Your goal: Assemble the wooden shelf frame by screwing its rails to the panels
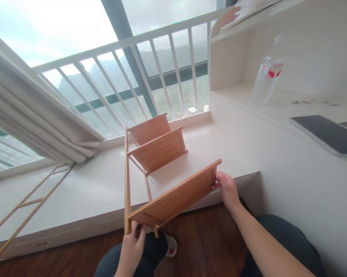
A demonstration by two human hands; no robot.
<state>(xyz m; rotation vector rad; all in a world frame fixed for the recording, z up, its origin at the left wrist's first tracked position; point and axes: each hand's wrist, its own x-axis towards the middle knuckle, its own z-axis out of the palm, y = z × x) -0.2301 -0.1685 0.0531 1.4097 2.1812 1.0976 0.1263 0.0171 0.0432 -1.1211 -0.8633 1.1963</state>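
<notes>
A small bamboo rack (159, 150) lies on its side on the white window ledge (242, 142), with three brown shelf boards fixed to one ladder-like side frame. The nearest shelf board (176, 198) juts out over the ledge's edge. My left hand (131, 244) grips the near end of that board where it meets the frame post. At the board's far right end, my right hand (227, 190) holds its edge with the fingers curled on it. A second loose side frame (29, 202) lies flat on the ledge at the left.
A white railing (150, 73) and window stand behind the ledge, and a curtain (32, 123) hangs at left. On the raised desk at right are a plastic bottle (266, 75) and a dark tablet (326, 132). My knees and dark wooden floor (208, 238) lie below.
</notes>
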